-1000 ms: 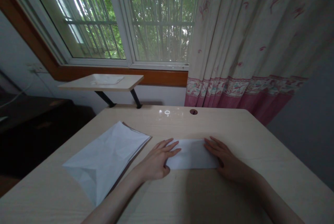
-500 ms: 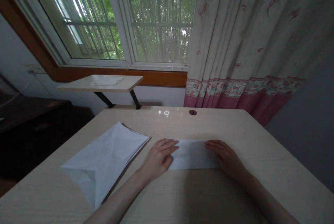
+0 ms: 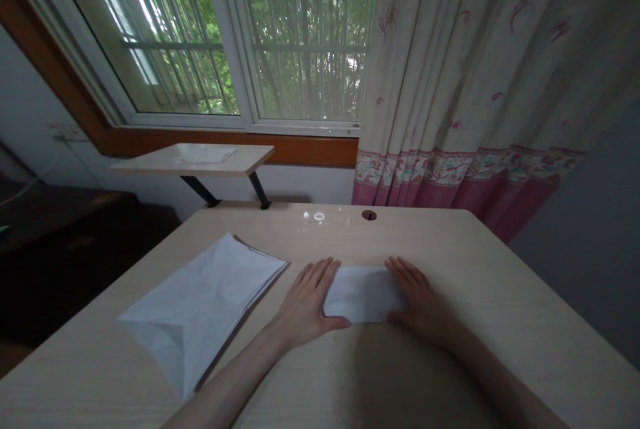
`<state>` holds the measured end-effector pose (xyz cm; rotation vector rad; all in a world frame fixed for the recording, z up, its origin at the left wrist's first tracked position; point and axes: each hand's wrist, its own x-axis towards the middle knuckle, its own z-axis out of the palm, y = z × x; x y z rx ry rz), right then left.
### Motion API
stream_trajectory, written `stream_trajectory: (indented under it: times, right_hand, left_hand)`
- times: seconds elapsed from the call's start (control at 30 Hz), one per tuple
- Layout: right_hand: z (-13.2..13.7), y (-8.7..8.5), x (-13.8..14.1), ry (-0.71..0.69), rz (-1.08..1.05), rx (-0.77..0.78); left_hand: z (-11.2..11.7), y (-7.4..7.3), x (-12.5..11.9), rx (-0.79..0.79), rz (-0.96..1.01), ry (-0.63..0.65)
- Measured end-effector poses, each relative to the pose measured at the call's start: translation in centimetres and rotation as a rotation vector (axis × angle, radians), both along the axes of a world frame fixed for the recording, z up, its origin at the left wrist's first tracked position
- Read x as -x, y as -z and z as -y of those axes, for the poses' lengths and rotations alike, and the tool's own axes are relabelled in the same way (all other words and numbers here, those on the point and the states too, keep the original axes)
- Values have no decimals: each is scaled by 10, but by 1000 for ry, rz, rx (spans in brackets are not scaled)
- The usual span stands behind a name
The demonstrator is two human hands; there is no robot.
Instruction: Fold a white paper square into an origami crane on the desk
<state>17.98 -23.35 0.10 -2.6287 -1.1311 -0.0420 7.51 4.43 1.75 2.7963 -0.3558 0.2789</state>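
A small folded white paper (image 3: 363, 293) lies flat on the pale wooden desk (image 3: 500, 295) in front of me. My left hand (image 3: 306, 302) lies flat on its left end, fingers stretched forward and thumb along the near edge. My right hand (image 3: 417, 299) lies flat on its right end in the same way, thumb at the near edge. Both hands press on the paper and hold nothing.
A stack of crumpled white sheets (image 3: 200, 305) lies on the desk to the left. A cable hole (image 3: 369, 215) sits near the desk's far edge. Behind are a small side table (image 3: 193, 161), a barred window (image 3: 240, 29) and a floral curtain (image 3: 475, 75).
Both hands have turned and moved inward, fingers now pointing forward, so less of the folded paper shows between them. The stack of sheets has not moved.
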Motion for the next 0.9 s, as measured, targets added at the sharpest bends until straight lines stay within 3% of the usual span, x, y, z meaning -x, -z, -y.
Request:
stream_trajectory:
  times: [0.47,0.9]
  right_hand:
    - [-4,-3,1,47,-88,18]
    - [-1,1,-1,19,-81,-124]
  left_hand:
    - [2,0,0,45,81,-5]
    - [4,-1,2,97,218,59]
